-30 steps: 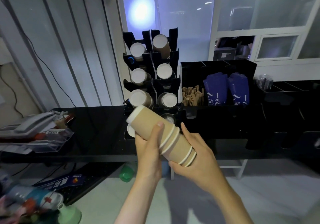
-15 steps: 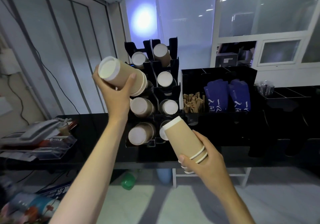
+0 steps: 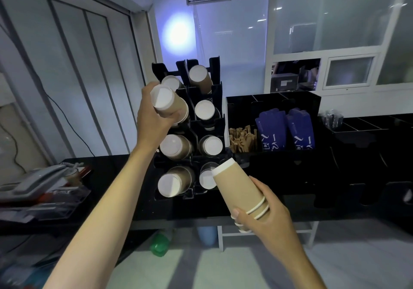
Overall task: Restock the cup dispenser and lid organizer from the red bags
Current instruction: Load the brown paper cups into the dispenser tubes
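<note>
A black cup dispenser [image 3: 194,129] stands on the dark counter, two columns wide, with brown paper cups lying in its slots, white bases toward me. My left hand [image 3: 152,118] grips a short stack of brown cups [image 3: 170,105] at the left column's second slot from the top, rims pointing into the rack. My right hand [image 3: 263,215] holds a second stack of brown cups [image 3: 239,190] low in front of the dispenser's bottom row, base tilted up and to the left. No red bags or lids are visible.
Right of the dispenser a black organizer [image 3: 272,100] holds brown stir sticks [image 3: 242,138] and blue sleeves [image 3: 286,132]. More black trays [image 3: 366,127] extend right. A grey telephone [image 3: 38,181] sits on a clear tray at left. A green bottle [image 3: 159,245] lies under the counter.
The single stack was split between both hands. My left hand then carried its part up and rightward to the dispenser's left column. My right hand stayed low with its stack.
</note>
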